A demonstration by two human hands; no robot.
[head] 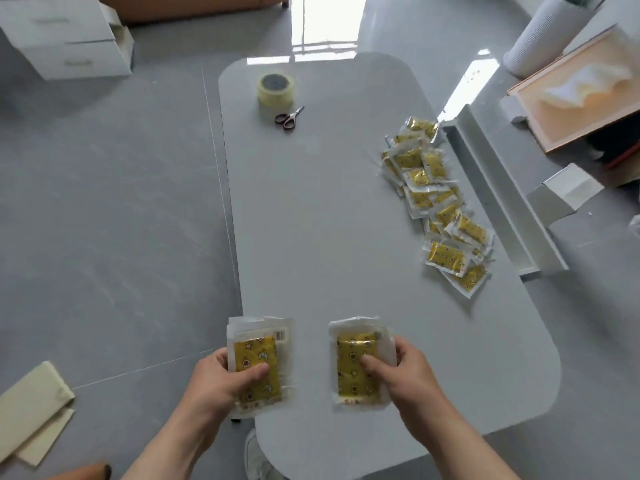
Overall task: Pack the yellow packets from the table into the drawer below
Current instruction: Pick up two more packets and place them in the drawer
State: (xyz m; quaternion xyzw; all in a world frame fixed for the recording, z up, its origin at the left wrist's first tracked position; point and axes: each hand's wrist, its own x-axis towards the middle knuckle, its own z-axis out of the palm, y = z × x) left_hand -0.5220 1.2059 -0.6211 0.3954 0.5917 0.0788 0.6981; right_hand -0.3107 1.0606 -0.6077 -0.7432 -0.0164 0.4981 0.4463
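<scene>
My left hand [221, 379] grips a stack of yellow packets [258, 362] in clear wrapping over the table's near left edge, thumb on top. A second stack of yellow packets [356, 362] is held by my right hand [398, 372], thumb pressed on its face, above the near part of the white table [329, 220]. Several more yellow packets [436, 202] lie in a loose pile along the table's right side. A long white open drawer [498, 188] sticks out beyond the right edge, next to the pile.
A roll of clear tape [275, 90] and small scissors [289, 116] lie at the table's far end. A white drawer cabinet [69, 36] stands far left. Boxes [575, 91] and a white cylinder [543, 36] crowd the floor at right. Folded beige card [34, 410] lies near left.
</scene>
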